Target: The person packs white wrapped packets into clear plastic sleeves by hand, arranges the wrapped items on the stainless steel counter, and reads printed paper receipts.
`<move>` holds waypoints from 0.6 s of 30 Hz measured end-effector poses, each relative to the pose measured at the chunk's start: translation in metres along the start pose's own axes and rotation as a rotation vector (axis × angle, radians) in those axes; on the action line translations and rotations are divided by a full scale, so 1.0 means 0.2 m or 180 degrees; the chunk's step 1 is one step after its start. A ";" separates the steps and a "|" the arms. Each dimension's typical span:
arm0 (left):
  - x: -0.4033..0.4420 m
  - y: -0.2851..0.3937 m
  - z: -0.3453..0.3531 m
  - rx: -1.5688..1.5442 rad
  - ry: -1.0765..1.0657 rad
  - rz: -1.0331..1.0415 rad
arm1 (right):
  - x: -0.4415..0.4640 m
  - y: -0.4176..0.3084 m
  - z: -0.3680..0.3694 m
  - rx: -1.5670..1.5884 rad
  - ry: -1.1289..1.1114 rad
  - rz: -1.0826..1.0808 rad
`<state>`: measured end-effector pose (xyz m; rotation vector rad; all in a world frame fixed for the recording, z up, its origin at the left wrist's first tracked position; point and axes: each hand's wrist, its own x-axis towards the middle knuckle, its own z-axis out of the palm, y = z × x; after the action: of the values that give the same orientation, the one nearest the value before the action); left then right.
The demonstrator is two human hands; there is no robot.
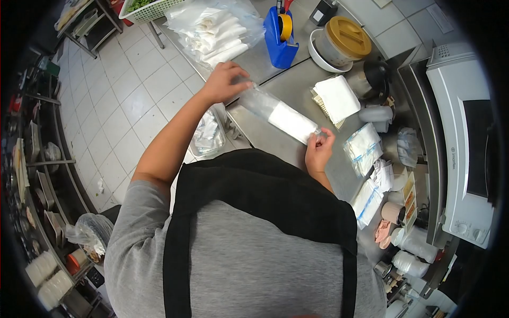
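Observation:
A long clear plastic sleeve with a folded white napkin point(292, 121) inside lies slantwise over the steel counter point(275, 146). My left hand point(228, 83) pinches its empty upper end, fingers curled together. At the napkin end, my right hand point(320, 147) grips the plastic between thumb and fingers. Beyond my left hand is a large clear bag holding several rolled white packets point(225, 32). A stack of white napkins point(339, 99) rests to the right of the sleeve.
A blue tape dispenser point(281, 45) and a tub with a yellow lid point(348, 38) stand at the back. Plastic packs point(363, 148) line the right side near a white microwave point(461, 148). A bin of wrapped items point(208, 132) sits below the counter's left edge.

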<state>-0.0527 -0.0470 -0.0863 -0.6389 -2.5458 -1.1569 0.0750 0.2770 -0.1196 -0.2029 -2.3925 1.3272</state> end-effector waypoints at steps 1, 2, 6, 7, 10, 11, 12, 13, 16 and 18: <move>0.00 -0.02 0.04 0.0223 -0.0161 0.0175 | 0.00 0.00 0.00 -0.0030 0.0001 -0.0008; 0.01 -0.04 0.05 0.0204 -0.0411 0.0089 | 0.00 0.00 0.00 -0.0060 0.0002 -0.0018; 0.10 -0.17 0.08 0.0143 -0.0240 -0.0993 | 0.00 0.02 0.00 -0.0113 0.0053 -0.0107; 0.11 -0.20 0.08 0.0138 0.0090 -0.1442 | 0.00 0.03 0.00 -0.0113 0.0055 -0.0112; 0.10 -0.16 0.02 -0.0651 -0.0035 -0.0682 | 0.01 0.02 0.00 -0.0087 0.0057 -0.0082; 0.11 -0.13 0.00 -0.0565 -0.0336 -0.0012 | 0.00 0.02 0.00 -0.0075 0.0047 -0.0060; 0.10 -0.07 0.00 -0.0845 -0.0797 -0.0238 | 0.00 0.02 0.00 -0.0058 0.0033 -0.0065; 0.10 -0.01 0.00 -0.1124 -0.1254 -0.0464 | 0.00 0.02 0.00 -0.0041 0.0019 -0.0074; 0.11 0.01 0.04 -0.1639 -0.2058 -0.0530 | 0.00 0.04 0.00 0.0009 -0.0018 -0.0093; 0.12 -0.05 0.08 -0.1915 -0.2261 -0.0619 | 0.00 0.04 0.00 -0.0002 -0.0022 -0.0094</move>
<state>-0.0792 -0.0332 -0.0927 -1.1212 -2.8353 -2.1156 0.0743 0.2815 -0.1257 -0.1628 -2.3923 1.3157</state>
